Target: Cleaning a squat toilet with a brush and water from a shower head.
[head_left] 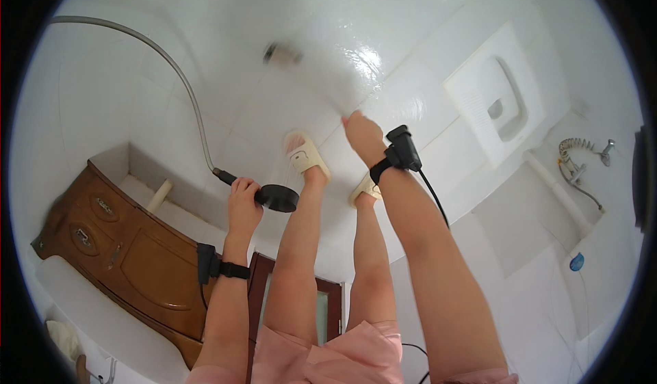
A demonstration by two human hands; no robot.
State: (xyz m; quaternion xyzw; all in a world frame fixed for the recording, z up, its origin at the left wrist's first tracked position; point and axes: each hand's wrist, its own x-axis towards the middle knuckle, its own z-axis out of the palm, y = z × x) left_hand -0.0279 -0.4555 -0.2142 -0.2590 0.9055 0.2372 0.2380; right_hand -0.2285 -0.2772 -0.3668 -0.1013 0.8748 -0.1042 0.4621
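My left hand grips the handle of a black shower head, held above the floor beside my left leg. Thin, faint streaks of water seem to fall near its face. From the handle a grey flexible hose curves up to the far left. My right hand is closed around a thin, pale handle, blurred by motion. At that handle's far end a pale brush-like head with a dark end is on or just above the white tiled floor. The floor shines with water ahead of my right hand.
A squat toilet is set in the floor at the right. Near it are a coiled hose and a white pipe along the wall. A brown wooden vanity cabinet stands at the left. My slippers are on the floor.
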